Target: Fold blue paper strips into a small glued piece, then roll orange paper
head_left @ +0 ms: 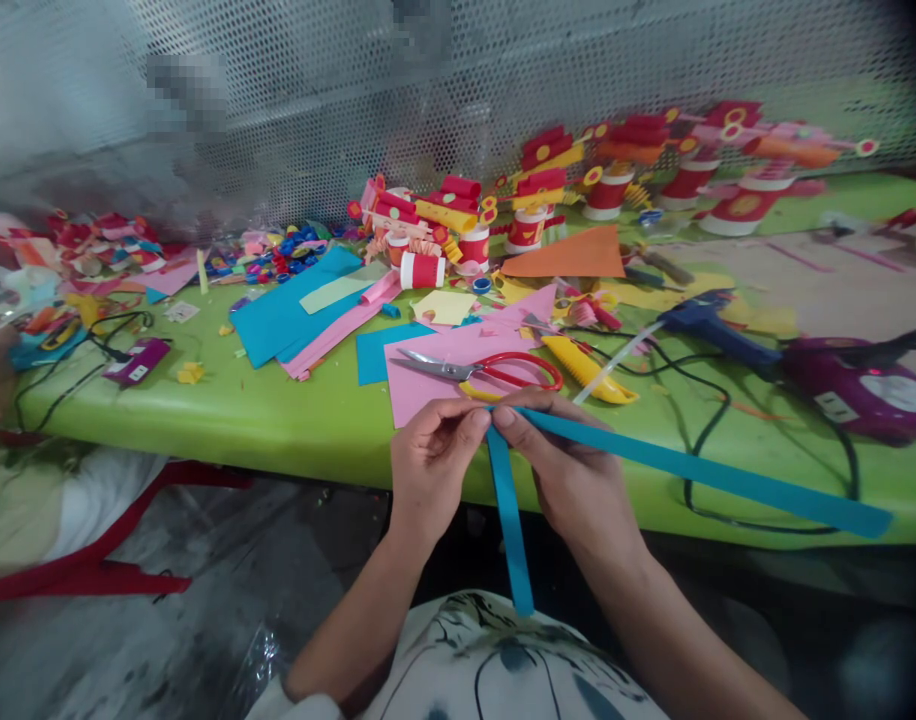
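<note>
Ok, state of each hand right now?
Left hand: closed, pinching narrow flat blue paper strip.
Right hand: closed, pinching there too; one folded strip or two, can't tell.

Illumination is moderate, cool and diffuse: a soft sheen lies along the near edge of the green desk [225, 412], while the floor [278, 570] below it is dim. Beyond the far edge, the perforated panel [315, 110] is pale and hazy at left, with coarse pixel blocks over two patches. The left hand [434, 465], right hand [578, 475], blue strip [698, 462] and scissors [474, 371] are fairly clear; towards the far right corner, red cups [744, 207] smear into blur, and the left end is likewise soft. Dark vignetting fills the view's upper right corner.
</note>
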`<action>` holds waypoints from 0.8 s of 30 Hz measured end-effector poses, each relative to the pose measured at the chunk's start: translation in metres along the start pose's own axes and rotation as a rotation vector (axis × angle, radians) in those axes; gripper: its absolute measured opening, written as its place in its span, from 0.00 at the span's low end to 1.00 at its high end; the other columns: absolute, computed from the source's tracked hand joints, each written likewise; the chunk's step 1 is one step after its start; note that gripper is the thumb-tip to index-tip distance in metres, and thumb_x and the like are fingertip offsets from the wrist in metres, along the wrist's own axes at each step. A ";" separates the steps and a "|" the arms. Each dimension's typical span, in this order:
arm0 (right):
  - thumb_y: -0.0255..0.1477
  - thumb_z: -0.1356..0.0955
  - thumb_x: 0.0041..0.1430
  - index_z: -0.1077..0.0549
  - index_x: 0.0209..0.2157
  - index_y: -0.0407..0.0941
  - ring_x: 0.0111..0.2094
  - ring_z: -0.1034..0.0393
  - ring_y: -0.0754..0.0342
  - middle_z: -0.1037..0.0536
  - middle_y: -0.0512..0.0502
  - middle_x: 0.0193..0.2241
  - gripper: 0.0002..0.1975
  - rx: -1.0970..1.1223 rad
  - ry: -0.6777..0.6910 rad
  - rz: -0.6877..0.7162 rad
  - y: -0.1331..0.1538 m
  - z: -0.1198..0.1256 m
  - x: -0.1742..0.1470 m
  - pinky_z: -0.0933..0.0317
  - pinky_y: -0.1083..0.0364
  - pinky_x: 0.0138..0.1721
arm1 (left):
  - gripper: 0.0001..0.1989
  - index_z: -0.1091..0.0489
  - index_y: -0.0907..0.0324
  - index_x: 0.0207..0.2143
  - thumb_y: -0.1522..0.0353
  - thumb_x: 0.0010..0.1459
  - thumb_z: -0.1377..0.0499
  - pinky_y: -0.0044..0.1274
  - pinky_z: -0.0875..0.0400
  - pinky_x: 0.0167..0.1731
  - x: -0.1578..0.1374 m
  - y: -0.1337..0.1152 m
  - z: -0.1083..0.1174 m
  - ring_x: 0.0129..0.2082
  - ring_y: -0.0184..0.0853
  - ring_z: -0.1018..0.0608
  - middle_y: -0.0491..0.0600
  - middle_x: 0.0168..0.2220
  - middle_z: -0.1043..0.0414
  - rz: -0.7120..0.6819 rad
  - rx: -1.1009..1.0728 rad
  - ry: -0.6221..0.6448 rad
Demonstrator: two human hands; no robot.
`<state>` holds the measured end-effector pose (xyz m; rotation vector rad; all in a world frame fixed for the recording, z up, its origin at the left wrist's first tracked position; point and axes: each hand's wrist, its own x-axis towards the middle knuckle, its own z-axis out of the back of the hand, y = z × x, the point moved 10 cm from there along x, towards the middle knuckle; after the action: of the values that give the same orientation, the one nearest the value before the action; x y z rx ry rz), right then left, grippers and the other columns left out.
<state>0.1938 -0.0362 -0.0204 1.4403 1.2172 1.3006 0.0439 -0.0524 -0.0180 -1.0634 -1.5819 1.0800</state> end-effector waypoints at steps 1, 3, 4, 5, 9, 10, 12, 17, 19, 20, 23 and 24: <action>0.33 0.25 0.60 0.19 0.34 0.49 0.34 0.30 0.54 0.22 0.51 0.31 0.03 0.012 0.003 0.007 0.000 0.000 0.000 0.37 0.55 0.35 | 0.06 0.20 0.57 0.36 0.64 0.59 0.33 0.21 0.26 0.37 0.001 0.001 0.000 0.35 0.31 0.21 0.47 0.33 0.20 0.008 -0.017 0.011; 0.32 0.25 0.60 0.19 0.34 0.50 0.33 0.31 0.55 0.22 0.52 0.30 0.02 0.043 0.008 0.017 -0.001 0.000 -0.001 0.38 0.55 0.34 | 0.06 0.21 0.57 0.35 0.64 0.58 0.32 0.21 0.26 0.38 0.003 0.005 0.000 0.35 0.31 0.22 0.47 0.33 0.21 0.030 -0.055 0.032; 0.32 0.25 0.60 0.19 0.34 0.50 0.33 0.32 0.55 0.22 0.52 0.30 0.02 0.057 0.010 0.023 -0.002 0.000 -0.001 0.39 0.55 0.34 | 0.07 0.21 0.58 0.35 0.64 0.58 0.32 0.21 0.27 0.38 0.003 0.006 0.000 0.35 0.30 0.22 0.47 0.32 0.21 0.038 -0.070 0.042; 0.31 0.25 0.59 0.19 0.34 0.50 0.33 0.32 0.55 0.22 0.52 0.30 0.01 0.069 0.012 0.031 -0.002 -0.001 -0.001 0.39 0.56 0.34 | 0.07 0.21 0.58 0.34 0.64 0.58 0.32 0.21 0.27 0.37 0.003 0.008 -0.001 0.34 0.30 0.23 0.46 0.32 0.22 0.041 -0.081 0.049; 0.30 0.25 0.59 0.18 0.34 0.50 0.34 0.31 0.56 0.21 0.52 0.31 0.00 0.091 0.005 0.047 -0.001 -0.002 -0.003 0.37 0.56 0.36 | 0.07 0.22 0.58 0.34 0.64 0.59 0.33 0.20 0.29 0.35 0.002 0.007 -0.002 0.33 0.29 0.25 0.46 0.31 0.24 -0.002 -0.089 0.044; 0.30 0.25 0.59 0.18 0.33 0.50 0.34 0.30 0.56 0.21 0.53 0.31 0.00 0.094 0.001 0.042 -0.001 -0.003 -0.003 0.37 0.57 0.37 | 0.07 0.23 0.58 0.35 0.64 0.60 0.33 0.19 0.30 0.35 0.001 0.006 -0.001 0.33 0.29 0.25 0.46 0.31 0.24 -0.024 -0.088 0.030; 0.30 0.24 0.58 0.17 0.33 0.51 0.34 0.30 0.56 0.20 0.53 0.31 0.01 0.125 -0.016 0.007 -0.005 -0.004 -0.003 0.37 0.57 0.37 | 0.06 0.23 0.58 0.35 0.64 0.61 0.34 0.19 0.30 0.35 -0.001 0.003 0.002 0.32 0.29 0.25 0.46 0.31 0.25 -0.058 -0.080 -0.011; 0.35 0.23 0.55 0.17 0.27 0.49 0.26 0.30 0.58 0.21 0.52 0.23 0.06 0.388 -0.057 -0.181 -0.028 -0.006 -0.003 0.35 0.58 0.30 | 0.08 0.24 0.59 0.34 0.63 0.61 0.34 0.18 0.33 0.30 -0.001 0.004 0.005 0.28 0.27 0.28 0.45 0.29 0.27 -0.034 -0.025 -0.060; 0.35 0.22 0.54 0.17 0.27 0.49 0.26 0.29 0.58 0.20 0.52 0.23 0.06 0.420 -0.065 -0.199 -0.031 -0.005 -0.004 0.34 0.59 0.29 | 0.08 0.24 0.58 0.34 0.63 0.60 0.34 0.18 0.33 0.30 -0.001 0.003 0.004 0.28 0.27 0.28 0.44 0.29 0.27 -0.036 -0.021 -0.058; 0.35 0.22 0.53 0.17 0.28 0.50 0.27 0.28 0.58 0.19 0.52 0.25 0.05 0.413 -0.064 -0.193 -0.031 -0.005 -0.004 0.33 0.59 0.30 | 0.07 0.24 0.58 0.34 0.63 0.60 0.34 0.18 0.32 0.30 -0.001 0.003 0.004 0.28 0.27 0.27 0.45 0.29 0.26 -0.039 -0.021 -0.061; 0.32 0.21 0.51 0.16 0.33 0.50 0.34 0.24 0.56 0.16 0.51 0.34 0.06 0.370 -0.058 -0.173 -0.026 -0.006 -0.004 0.29 0.57 0.38 | 0.07 0.22 0.58 0.35 0.64 0.60 0.34 0.19 0.30 0.31 -0.002 0.005 0.004 0.29 0.28 0.26 0.46 0.30 0.24 -0.028 -0.010 -0.067; 0.32 0.21 0.51 0.16 0.34 0.50 0.35 0.23 0.55 0.16 0.50 0.35 0.07 0.360 -0.061 -0.174 -0.025 -0.006 -0.003 0.29 0.56 0.41 | 0.07 0.22 0.58 0.35 0.64 0.61 0.34 0.19 0.29 0.32 -0.003 0.006 0.004 0.30 0.28 0.25 0.46 0.30 0.23 -0.023 -0.007 -0.063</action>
<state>0.1849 -0.0348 -0.0442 1.5682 1.5549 0.9463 0.0413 -0.0545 -0.0248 -1.0230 -1.6451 1.1028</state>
